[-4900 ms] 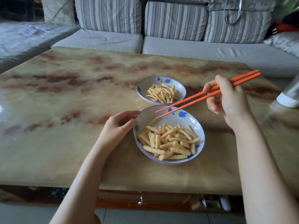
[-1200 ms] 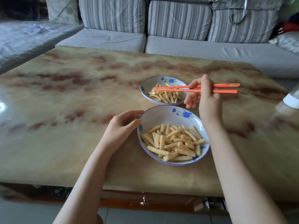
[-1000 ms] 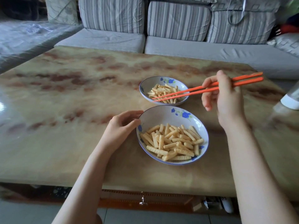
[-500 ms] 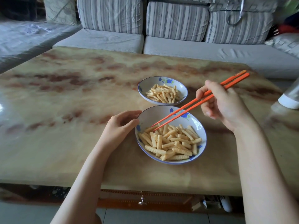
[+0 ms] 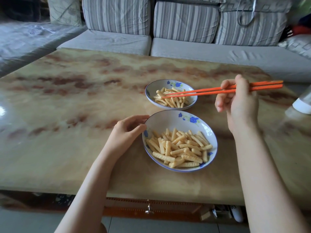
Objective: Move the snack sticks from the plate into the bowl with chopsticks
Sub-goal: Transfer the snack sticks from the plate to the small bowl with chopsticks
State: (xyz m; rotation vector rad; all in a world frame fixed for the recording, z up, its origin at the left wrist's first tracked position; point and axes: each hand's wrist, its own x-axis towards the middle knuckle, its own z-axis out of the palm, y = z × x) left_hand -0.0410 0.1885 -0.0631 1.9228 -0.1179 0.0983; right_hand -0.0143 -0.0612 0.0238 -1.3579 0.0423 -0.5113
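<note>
A white plate with blue flowers (image 5: 171,119) sits near me, holding a heap of crinkled snack sticks (image 5: 180,148). Behind it stands a smaller matching bowl (image 5: 192,102) with more snack sticks (image 5: 171,100) inside. My left hand (image 5: 127,132) holds the plate's left rim, thumb and fingers curled on the edge. My right hand (image 5: 239,105) grips two orange chopsticks (image 5: 210,90), which point left. Their tips hover over the bowl's sticks, slightly apart. I see no stick between the tips.
The dishes stand on a glossy marble-patterned table (image 5: 75,106). A white-based object (image 5: 303,105) sits at the right edge. A grey striped sofa (image 5: 185,31) runs along the far side. A drawer knob (image 5: 149,211) shows under the front edge.
Half a second ago the chopstick tips dipped into the plate's sticks. They have since swung up and back over the bowl. My left hand has stayed on the plate's rim.
</note>
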